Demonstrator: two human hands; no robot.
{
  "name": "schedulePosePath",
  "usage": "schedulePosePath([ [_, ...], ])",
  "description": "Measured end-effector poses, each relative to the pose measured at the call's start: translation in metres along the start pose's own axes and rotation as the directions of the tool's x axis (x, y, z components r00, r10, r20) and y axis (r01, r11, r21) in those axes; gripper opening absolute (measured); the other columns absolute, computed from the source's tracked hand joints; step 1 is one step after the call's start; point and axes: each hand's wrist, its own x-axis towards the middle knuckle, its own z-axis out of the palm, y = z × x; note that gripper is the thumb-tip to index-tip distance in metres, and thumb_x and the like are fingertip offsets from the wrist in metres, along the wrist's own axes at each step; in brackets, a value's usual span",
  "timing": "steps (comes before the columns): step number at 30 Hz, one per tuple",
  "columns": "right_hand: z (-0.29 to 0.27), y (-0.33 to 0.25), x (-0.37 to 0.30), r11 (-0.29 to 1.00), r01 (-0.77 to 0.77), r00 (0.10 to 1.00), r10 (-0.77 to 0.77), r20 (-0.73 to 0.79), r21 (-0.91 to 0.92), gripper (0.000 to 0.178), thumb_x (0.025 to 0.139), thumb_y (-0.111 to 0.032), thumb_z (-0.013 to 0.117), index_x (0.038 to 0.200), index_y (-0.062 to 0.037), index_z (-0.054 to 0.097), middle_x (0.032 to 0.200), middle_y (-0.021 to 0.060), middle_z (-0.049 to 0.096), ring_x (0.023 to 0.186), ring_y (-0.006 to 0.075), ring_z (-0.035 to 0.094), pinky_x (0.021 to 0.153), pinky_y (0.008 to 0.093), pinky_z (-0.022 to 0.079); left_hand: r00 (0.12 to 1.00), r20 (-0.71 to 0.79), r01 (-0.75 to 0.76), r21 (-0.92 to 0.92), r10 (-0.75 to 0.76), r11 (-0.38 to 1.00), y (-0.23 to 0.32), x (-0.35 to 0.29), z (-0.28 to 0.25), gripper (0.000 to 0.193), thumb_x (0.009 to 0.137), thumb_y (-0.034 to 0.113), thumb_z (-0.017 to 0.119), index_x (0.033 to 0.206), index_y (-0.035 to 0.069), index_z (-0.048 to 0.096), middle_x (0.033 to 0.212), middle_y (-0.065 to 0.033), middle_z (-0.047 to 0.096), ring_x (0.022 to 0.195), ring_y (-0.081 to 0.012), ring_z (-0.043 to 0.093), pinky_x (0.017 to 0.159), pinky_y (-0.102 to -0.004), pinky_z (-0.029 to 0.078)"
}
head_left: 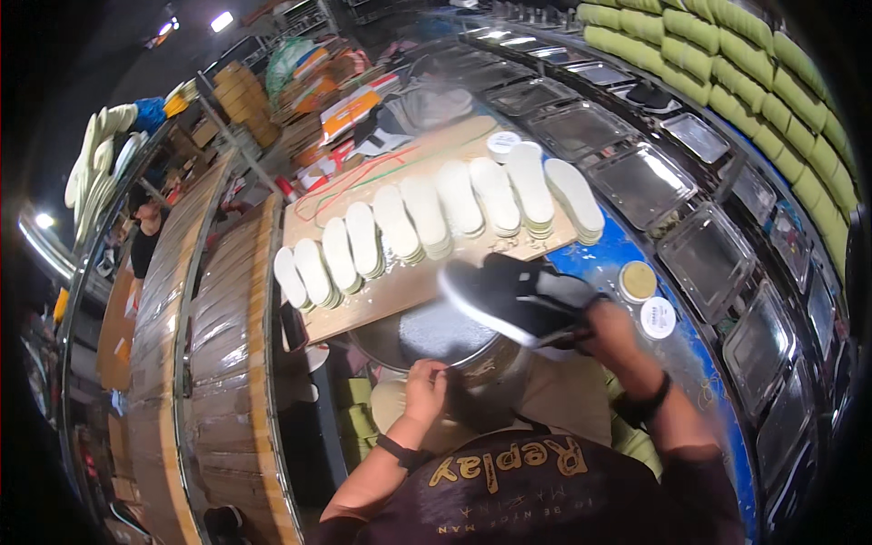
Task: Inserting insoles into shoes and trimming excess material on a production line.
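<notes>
Shoe (510, 292) aloft in right grip (614, 331)

Large gold lettering (509, 463) runs upside down across my dark shirt (627, 500) at the lower centre of the frame, with smaller, fainter lines of letters below it. Dark print, too small to read, marks a round white lid (658, 318) at centre right and another white lid (502, 143) at upper centre.

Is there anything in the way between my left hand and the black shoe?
Nothing visible is: between your left hand and the black shoe there's only open space over the round basin.
</notes>
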Motion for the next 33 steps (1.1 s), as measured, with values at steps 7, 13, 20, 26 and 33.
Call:
schedulePosePath([
  [7, 0.098, -0.143, 0.037, 0.814, 0.429, 0.884, -0.467, 0.002, 0.392, 0.014, 0.082, -0.018, 0.061, 0.09, -0.0065, 0.059, 0.088, 0.0123, 0.059, 0.085, 0.0315, 0.059, 0.073, 0.0408, 0.049, 0.93, 0.114, 0.347, -0.59, -0.35, 0.729, -0.019, -0.006, -0.005, 0.008, 0.091, 0.009, 0.057, 0.098, 0.004, 0.055, 0.089, -0.0033, 0.061, 0.076, -0.0118, 0.059, 0.068, -0.0274, 0.048],
  [13, 0.086, -0.133, 0.02, 0.844, 0.244, 0.88, -0.4, 0.258, 0.478, 0.021, 0.077, -0.012, 0.064, 0.096, -0.0058, 0.059, 0.092, 0.0123, 0.062, 0.087, 0.0327, 0.062, 0.073, 0.0437, 0.05, 0.948, 0.06, 0.298, 0.184, -0.313, 0.937, -0.023, 0.028, -0.04, 0.019, 0.086, 0.02, 0.064, 0.088, 0.002, 0.068, 0.078, -0.0174, 0.068, 0.075, -0.0299, 0.068, 0.069, -0.0382, 0.053],
  [20, 0.071, -0.108, 0.017, 0.889, 0.02, 0.964, -0.139, 0.228, 0.458, 0.037, 0.072, -0.014, 0.073, 0.106, -0.0066, 0.061, 0.097, 0.0151, 0.063, 0.09, 0.0341, 0.062, 0.079, 0.0424, 0.051, 0.902, 0.204, 0.273, 0.417, -0.382, 0.867, -0.021, 0.09, 0.03, 0.053, 0.091, 0.047, 0.054, 0.079, -0.003, 0.068, 0.079, -0.0277, 0.064, 0.078, -0.0459, 0.064, 0.074, -0.051, 0.049],
  [26, 0.063, -0.095, 0.016, 0.776, -0.216, 0.976, 0.15, 0.16, 0.593, 0.039, 0.076, -0.021, 0.076, 0.105, -0.0022, 0.059, 0.096, 0.0164, 0.061, 0.09, 0.0342, 0.061, 0.076, 0.0407, 0.05, 0.947, 0.079, 0.298, 0.135, -0.31, 0.945, -0.032, 0.049, 0.01, 0.032, 0.092, 0.028, 0.059, 0.088, -0.002, 0.07, 0.078, -0.0217, 0.067, 0.073, -0.0361, 0.066, 0.071, -0.0434, 0.052],
  [33, 0.055, -0.133, 0.046, 0.842, 0.01, 0.992, -0.074, 0.098, 0.54, 0.043, 0.079, -0.035, 0.077, 0.096, -0.0019, 0.056, 0.079, 0.0162, 0.06, 0.074, 0.0352, 0.061, 0.064, 0.0431, 0.047, 0.722, 0.426, 0.684, -0.559, -0.545, 0.468, -0.006, 0.016, -0.053, 0.028, 0.099, 0.024, 0.051, 0.118, 0.005, 0.06, 0.097, -0.0048, 0.067, 0.079, -0.015, 0.065, 0.066, -0.0263, 0.053],
])
